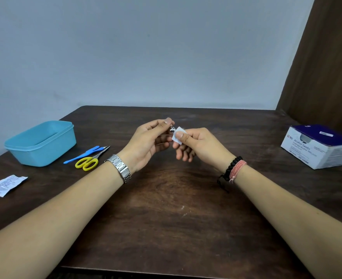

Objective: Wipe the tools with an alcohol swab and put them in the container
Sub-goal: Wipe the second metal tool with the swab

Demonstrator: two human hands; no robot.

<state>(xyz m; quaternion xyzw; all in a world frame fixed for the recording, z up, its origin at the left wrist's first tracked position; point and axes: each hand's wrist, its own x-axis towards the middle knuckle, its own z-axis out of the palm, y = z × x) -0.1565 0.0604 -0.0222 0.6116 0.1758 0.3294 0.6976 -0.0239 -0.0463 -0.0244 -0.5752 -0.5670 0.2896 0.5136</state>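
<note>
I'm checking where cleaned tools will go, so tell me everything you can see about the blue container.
The blue container is a light blue, rectangular, plastic-looking tub with rounded corners and a lipped rim. It has no lid on, stands upright on the dark wooden table at its far left, and looks empty. Nothing touches it; the scissors lie just beside it.

Dark wooden table carries: light-blue container at far left; yellow-handled scissors and a blue-handled tool touching, just beside it; a torn swab wrapper at left edge; alcohol swab box at far right
</note>
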